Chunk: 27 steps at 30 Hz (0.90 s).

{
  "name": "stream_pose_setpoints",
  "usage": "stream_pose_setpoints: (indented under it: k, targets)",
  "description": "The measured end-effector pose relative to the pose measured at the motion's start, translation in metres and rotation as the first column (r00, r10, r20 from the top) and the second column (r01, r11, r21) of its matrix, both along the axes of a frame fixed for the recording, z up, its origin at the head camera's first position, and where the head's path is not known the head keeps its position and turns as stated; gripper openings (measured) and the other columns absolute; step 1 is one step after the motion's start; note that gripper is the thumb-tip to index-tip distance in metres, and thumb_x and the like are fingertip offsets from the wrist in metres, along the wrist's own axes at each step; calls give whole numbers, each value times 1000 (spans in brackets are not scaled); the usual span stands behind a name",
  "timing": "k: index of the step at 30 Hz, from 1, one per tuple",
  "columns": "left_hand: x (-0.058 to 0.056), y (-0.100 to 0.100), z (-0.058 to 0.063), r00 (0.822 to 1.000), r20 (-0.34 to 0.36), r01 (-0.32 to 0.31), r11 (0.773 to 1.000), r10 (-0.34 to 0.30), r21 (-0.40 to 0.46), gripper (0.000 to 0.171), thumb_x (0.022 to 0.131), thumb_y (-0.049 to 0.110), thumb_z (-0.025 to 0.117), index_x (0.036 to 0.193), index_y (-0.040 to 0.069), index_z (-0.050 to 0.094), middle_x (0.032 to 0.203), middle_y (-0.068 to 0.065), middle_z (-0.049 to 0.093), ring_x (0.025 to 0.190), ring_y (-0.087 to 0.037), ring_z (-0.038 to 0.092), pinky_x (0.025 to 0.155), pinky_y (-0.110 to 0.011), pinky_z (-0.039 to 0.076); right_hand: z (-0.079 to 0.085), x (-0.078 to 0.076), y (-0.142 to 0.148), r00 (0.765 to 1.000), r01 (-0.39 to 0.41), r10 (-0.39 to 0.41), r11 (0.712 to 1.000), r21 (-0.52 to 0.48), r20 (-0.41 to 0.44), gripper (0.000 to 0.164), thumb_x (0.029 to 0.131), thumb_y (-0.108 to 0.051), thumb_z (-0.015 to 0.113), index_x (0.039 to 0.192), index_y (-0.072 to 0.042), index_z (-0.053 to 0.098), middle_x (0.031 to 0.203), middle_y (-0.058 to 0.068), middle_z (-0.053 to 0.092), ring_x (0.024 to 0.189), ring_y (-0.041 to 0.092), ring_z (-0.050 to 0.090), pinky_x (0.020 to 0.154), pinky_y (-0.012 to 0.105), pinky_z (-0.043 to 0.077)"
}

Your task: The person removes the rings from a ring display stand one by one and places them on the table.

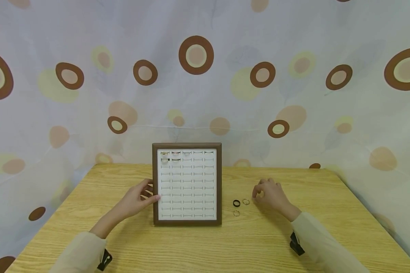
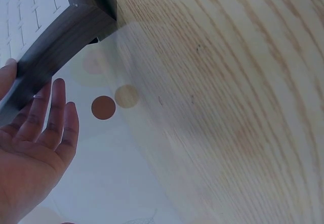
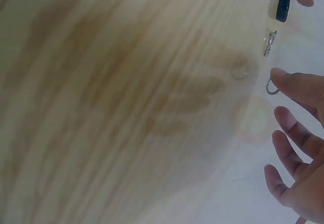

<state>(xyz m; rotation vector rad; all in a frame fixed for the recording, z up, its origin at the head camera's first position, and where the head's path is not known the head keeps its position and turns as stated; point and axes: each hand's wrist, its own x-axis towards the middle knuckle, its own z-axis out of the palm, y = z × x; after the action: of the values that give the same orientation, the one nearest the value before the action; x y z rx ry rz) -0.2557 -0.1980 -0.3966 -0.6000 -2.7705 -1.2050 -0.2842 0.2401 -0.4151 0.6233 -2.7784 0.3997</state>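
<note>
Several rings dot a mostly unfilled board, left hand clasping it; right hand pinches another ring, three loose rings just left.

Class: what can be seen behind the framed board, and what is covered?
Behind the framed board, the patterned curtain shows above its top. The left hand holds the board's left side, thumb in front. The tabletop directly behind is covered; anything there cannot be seen.

The frame (cropped in the left wrist view) hides some fingertips of the left hand, and the right hand covers part of a ring.
</note>
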Motion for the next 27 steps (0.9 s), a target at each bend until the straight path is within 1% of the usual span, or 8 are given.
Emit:
stream_pose_setpoints:
  k: [4,7,15,21,24,27]
  targets:
    - [0,0,-1,1000,-3,3,1000,-3,-3,51,86,30,64,122,-1,45,103,-15,61,87,-21,62,71,-29,53,-3,0,0,999,-5,5,1000,0,32,13,72,-12,75,67,-22,67,85,3,61,84,30,51,71,55,39]
    - [1,0,0,1000,-5,2,1000,-2,-4,51,86,30,64,122,-1,45,103,-15,61,87,-21,62,71,-29,53,-4,0,0,999,-11,11,1000,7,36,12,71,-13,75,67,-21,68,85,4,62,83,30,51,71,58,39]
    - [0,1,1,1000,1,-2,1000,2,7,51,86,29,64,122,-1,45,103,-16,61,86,-22,62,72,-29,54,-4,1,2,999,0,-3,999,50,51,8,72,-17,76,70,-21,68,83,1,60,79,25,50,71,56,41]
    - [0,1,1,1000,1,-1,1000,1,3,52,86,30,64,123,-1,45,103,-16,61,87,-22,62,71,-30,53,-3,2,2,999,-11,9,998,58,45,9,73,-15,75,69,-20,69,81,1,59,78,27,51,71,60,40]
    - [0,1,0,1000,2,-2,1000,2,9,51,85,30,64,122,-1,46,102,-15,62,86,-21,62,71,-29,54,-3,1,3,998,-8,5,999,52,63,10,73,-14,74,69,-21,69,80,0,58,78,26,52,71,59,41]
    - [0,1,-1,1000,3,1,1000,-1,17,50,85,29,65,121,-1,47,100,-15,62,85,-20,62,71,-28,54,-5,0,5,995,-7,3,999,37,99,12,73,-12,74,70,-23,69,79,-2,58,76,22,51,67,53,41]
